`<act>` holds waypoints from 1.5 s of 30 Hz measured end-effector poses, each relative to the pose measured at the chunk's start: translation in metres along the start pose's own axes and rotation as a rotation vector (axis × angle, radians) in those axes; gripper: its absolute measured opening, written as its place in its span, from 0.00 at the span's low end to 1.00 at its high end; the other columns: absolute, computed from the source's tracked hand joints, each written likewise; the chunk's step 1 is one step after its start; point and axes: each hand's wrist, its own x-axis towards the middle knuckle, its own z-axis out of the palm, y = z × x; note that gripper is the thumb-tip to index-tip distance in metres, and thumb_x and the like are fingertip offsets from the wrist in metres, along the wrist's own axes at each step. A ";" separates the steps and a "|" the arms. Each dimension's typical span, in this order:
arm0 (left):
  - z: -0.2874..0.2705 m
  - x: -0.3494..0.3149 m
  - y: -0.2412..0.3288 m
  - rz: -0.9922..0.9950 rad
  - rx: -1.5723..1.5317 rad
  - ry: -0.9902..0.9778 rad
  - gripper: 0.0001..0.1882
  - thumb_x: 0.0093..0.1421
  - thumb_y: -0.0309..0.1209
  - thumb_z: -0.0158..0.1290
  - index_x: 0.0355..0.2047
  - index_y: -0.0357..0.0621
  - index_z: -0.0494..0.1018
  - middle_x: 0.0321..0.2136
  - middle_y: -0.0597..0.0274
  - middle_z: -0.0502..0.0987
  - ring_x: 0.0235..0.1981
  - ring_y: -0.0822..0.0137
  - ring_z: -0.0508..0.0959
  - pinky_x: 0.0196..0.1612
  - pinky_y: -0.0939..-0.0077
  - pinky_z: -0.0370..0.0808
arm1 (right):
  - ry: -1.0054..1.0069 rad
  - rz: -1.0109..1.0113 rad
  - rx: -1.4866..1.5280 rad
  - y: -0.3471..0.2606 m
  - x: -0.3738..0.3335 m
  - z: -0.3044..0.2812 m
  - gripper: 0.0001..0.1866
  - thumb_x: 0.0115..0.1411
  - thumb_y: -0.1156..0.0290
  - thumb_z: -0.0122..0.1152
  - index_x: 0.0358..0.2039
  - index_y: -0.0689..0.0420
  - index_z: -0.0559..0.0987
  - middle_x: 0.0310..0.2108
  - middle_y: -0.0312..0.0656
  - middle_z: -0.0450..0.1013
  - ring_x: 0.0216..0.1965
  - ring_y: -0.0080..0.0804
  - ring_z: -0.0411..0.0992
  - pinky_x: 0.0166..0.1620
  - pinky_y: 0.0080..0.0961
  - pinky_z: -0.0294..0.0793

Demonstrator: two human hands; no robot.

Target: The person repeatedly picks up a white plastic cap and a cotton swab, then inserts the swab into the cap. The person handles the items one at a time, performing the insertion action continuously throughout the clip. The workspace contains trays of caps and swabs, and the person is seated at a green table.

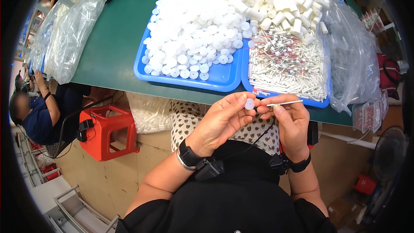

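Facing up toward the view, a small translucent disc (249,104) is pinched between the thumb and fingers of the left hand (225,118). It is gripped near its edge, presumably so that its flat face and centre are left uncovered. By the right hand (290,116), a thin white rod (288,102) is grasped between thumb and fingers, its far end pointed toward three o'clock. The disc lies at nine o'clock from the rod, near its inner end; whether they are joined by anything fine is too small to be told. Neither hand is clenched. Both pieces are held just at the six o'clock side of the trays, probably so that the reach to either supply is short.

At eleven o'clock from the hands, a blue tray (221,78) is heaped with loose discs (194,26), its near corner left bare. At one o'clock, a second blue tray (320,102) is filled with white rods (297,75), among which red and metallic slivers are mixed. Over its far side, at twelve o'clock, thick cream cylinders (276,0) are piled. A clear plastic bag (355,56) is slumped at two o'clock, and at three a clear box (366,116) is seen with small reddish pieces inside.
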 end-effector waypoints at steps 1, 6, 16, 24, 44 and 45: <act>0.000 0.000 0.000 0.004 0.005 0.003 0.16 0.68 0.37 0.50 0.49 0.39 0.71 0.41 0.64 0.77 0.38 0.77 0.77 0.44 0.80 0.76 | -0.006 -0.011 -0.004 0.000 0.000 0.001 0.09 0.66 0.78 0.50 0.44 0.68 0.72 0.42 0.53 0.76 0.43 0.34 0.78 0.43 0.24 0.79; 0.000 0.000 -0.001 0.003 -0.008 0.021 0.16 0.68 0.38 0.49 0.49 0.39 0.71 0.40 0.64 0.77 0.38 0.77 0.77 0.46 0.79 0.75 | 0.006 -0.030 -0.034 0.003 0.002 0.002 0.09 0.66 0.78 0.50 0.45 0.68 0.72 0.42 0.53 0.76 0.43 0.34 0.78 0.44 0.24 0.78; 0.001 -0.001 0.000 0.011 -0.060 0.085 0.16 0.68 0.36 0.50 0.49 0.37 0.70 0.40 0.62 0.76 0.38 0.74 0.76 0.44 0.79 0.75 | 0.044 -0.003 -0.068 0.005 0.003 0.002 0.09 0.66 0.79 0.51 0.45 0.67 0.73 0.42 0.50 0.76 0.42 0.33 0.78 0.43 0.24 0.79; 0.010 -0.003 -0.004 0.087 0.153 0.148 0.13 0.66 0.31 0.52 0.48 0.37 0.72 0.37 0.63 0.78 0.38 0.74 0.77 0.45 0.78 0.75 | 0.005 -0.115 -0.369 0.005 0.003 0.005 0.07 0.57 0.83 0.60 0.37 0.66 0.80 0.38 0.44 0.79 0.40 0.29 0.78 0.43 0.22 0.76; -0.001 -0.003 -0.023 0.120 0.122 0.144 0.21 0.67 0.38 0.51 0.53 0.34 0.70 0.28 0.66 0.74 0.30 0.75 0.72 0.39 0.80 0.72 | -0.029 -0.121 -0.717 0.010 0.003 0.022 0.04 0.62 0.78 0.57 0.33 0.66 0.77 0.21 0.44 0.76 0.21 0.29 0.77 0.25 0.22 0.73; -0.002 -0.003 -0.023 0.123 0.104 0.144 0.21 0.67 0.38 0.51 0.53 0.34 0.70 0.28 0.66 0.74 0.30 0.75 0.72 0.39 0.80 0.72 | -0.030 -0.096 -0.698 0.010 0.003 0.023 0.04 0.62 0.78 0.57 0.33 0.66 0.77 0.22 0.45 0.76 0.22 0.30 0.77 0.25 0.22 0.74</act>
